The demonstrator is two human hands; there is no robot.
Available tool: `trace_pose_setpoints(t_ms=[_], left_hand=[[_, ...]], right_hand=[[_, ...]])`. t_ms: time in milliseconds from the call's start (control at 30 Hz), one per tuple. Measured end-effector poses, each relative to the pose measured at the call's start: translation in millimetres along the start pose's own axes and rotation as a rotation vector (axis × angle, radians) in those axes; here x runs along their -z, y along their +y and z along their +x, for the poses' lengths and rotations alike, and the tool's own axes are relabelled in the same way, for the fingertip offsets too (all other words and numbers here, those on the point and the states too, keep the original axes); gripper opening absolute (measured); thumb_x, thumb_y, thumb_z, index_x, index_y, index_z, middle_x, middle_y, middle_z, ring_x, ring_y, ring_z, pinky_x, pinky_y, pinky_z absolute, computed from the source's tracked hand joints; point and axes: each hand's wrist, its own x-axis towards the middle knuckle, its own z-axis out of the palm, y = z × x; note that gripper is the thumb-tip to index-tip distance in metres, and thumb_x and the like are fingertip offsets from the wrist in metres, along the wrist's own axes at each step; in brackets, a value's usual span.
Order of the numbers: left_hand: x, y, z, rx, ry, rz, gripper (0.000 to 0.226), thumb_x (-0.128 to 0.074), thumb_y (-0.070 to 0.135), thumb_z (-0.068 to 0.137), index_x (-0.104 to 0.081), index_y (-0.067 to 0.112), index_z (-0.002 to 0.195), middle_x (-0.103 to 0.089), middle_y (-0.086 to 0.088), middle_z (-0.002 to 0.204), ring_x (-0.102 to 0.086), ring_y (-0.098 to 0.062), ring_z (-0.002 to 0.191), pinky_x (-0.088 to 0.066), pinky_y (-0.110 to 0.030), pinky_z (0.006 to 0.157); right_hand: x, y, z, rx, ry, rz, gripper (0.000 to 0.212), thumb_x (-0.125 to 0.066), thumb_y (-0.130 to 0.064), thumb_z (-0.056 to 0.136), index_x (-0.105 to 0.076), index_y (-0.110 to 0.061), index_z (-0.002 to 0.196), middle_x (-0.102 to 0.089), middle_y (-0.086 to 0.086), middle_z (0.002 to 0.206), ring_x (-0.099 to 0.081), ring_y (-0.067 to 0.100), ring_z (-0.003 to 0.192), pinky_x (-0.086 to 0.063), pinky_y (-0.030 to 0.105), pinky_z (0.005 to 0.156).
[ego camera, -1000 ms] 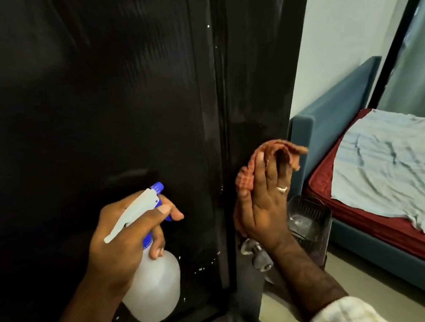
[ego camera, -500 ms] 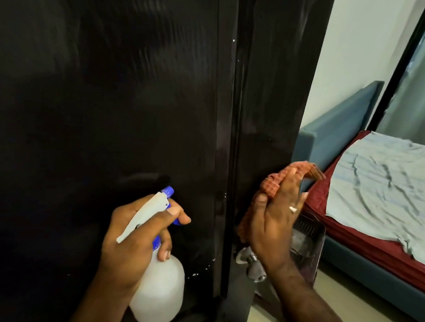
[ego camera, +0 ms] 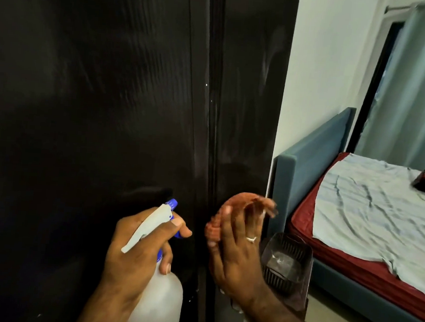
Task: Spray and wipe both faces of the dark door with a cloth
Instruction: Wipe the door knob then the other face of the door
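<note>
Head view: the door (ego camera: 96, 101) fills nine to twelve o'clock. At six, the left hand (ego camera: 135, 251) curls round the bottle (ego camera: 155, 306), nozzle toward the panel, apparently ready to spray. Just right, the right hand (ego camera: 237, 249), fingers straight, presses the cloth (ego camera: 225, 212) flat against the door's edge strip, likely for even wiping.

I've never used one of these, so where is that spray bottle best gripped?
Grip the spray bottle at its narrow neck, from behind the nozzle, as the left hand does: fingers wrap under the white head, one on the trigger. The round body below looks too wide for one hand.
</note>
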Motion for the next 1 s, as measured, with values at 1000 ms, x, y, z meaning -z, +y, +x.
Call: trace_pose_setpoints(t_ms=[1000], left_hand=[[29,150,56,-0.208,0.101,-0.044,0.021,-0.068,0.015,0.099,-0.073,-0.005,0.094,-0.078,-0.021,0.084,-0.043,-0.024,0.036,-0.041,-0.029,0.043]], right_hand=[[117,-50,296,0.031,0.541,-0.051,0.069,-0.047,-0.045,0.111,-0.033,-0.008,0.167,-0.024,0.018,0.176,-0.015,0.042,0.164,-0.013,0.066,0.129]])
